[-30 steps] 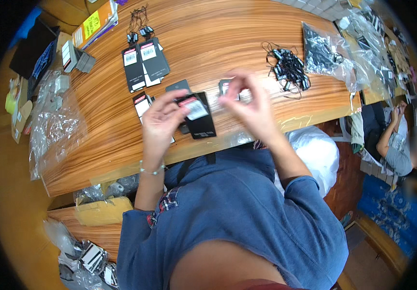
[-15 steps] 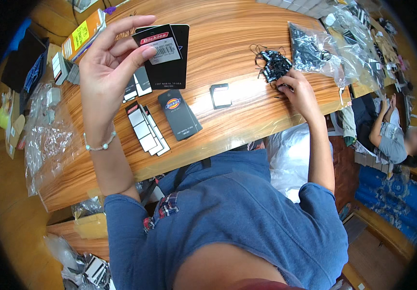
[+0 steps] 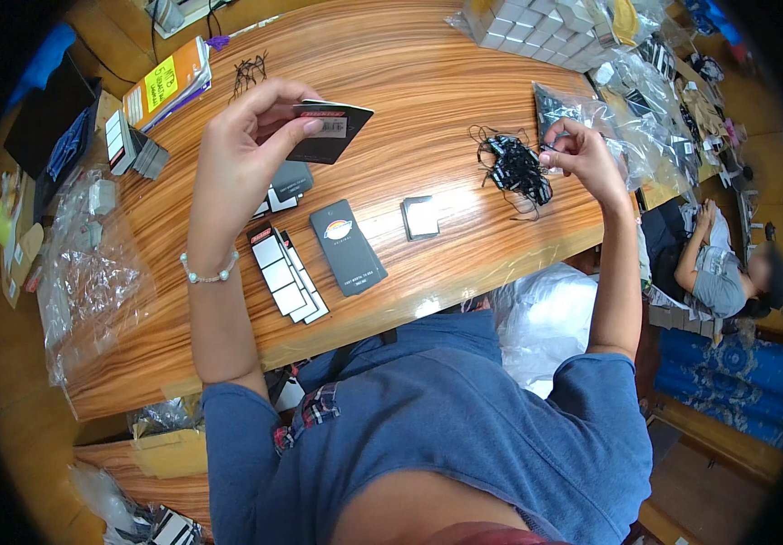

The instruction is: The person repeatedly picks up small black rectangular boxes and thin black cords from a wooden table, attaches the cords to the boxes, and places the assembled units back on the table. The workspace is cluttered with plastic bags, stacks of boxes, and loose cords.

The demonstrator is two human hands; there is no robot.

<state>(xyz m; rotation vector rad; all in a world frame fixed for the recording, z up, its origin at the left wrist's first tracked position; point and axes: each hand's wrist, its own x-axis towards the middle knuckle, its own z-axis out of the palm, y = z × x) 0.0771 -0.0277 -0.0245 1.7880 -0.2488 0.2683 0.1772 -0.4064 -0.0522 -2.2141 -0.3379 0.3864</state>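
My left hand (image 3: 244, 150) pinches black hang tags (image 3: 341, 148) between thumb and fingers, tilted above the table; a white barcode label is on the top one. On the right, my right hand (image 3: 584, 163) is raised beside a tangled pile of black hang-tag strings (image 3: 511, 163). Its thumb and forefinger are pressed together, but anything between them is too small to make out. Below the hands lie a stack of dark grey hang tags (image 3: 348, 259), some white-labelled tags (image 3: 282, 274) and a small stack of cards (image 3: 421, 219). More grey tags (image 3: 293, 180) lie partly behind my left wrist.
Notebooks (image 3: 178, 84) and a row of tags (image 3: 128, 145) stand at the far left. A few loose black strings (image 3: 249, 73) lie behind my left hand. Small white boxes (image 3: 527, 29) are stacked at the back, near plastic bags (image 3: 623, 100). Another person (image 3: 714, 272) sits at right.
My right hand has lifted off the string pile and moved slightly right. The tags in my left hand have tipped flatter and now show more edge-on. The whole view has shifted a little.
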